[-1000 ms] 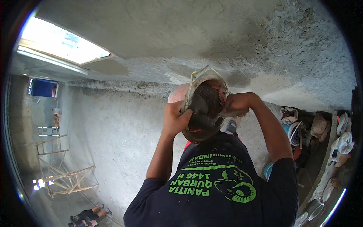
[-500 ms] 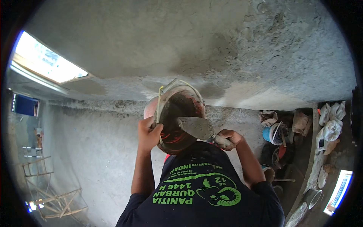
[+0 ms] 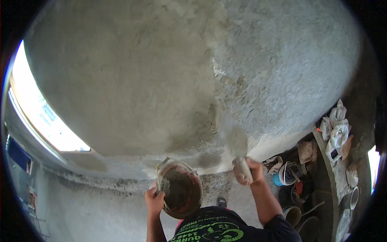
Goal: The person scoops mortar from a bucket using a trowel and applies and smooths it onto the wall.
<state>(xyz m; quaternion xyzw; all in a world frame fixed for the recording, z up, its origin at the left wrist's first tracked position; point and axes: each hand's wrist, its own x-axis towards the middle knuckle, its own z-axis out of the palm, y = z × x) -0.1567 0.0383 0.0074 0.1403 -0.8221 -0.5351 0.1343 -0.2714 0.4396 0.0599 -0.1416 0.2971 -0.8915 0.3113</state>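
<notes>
Trowel [image 3: 238,147]: gripped in right hand [image 3: 254,170], long axis pointing toward wall [image 3: 266,84]. Bucket [image 3: 197,180]: left of trowel, gripped in left hand [image 3: 154,201].

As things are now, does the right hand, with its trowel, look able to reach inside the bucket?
Probably yes: the bucket is open, the left hand holds it at its left side, and nothing visible stands between it and the right hand with the trowel.

The trowel [image 3: 237,143] is blurred, its handle [image 3: 242,166] partly hidden by the right hand [image 3: 254,171]; the shirt [image 3: 211,226] is cut off below.
</notes>
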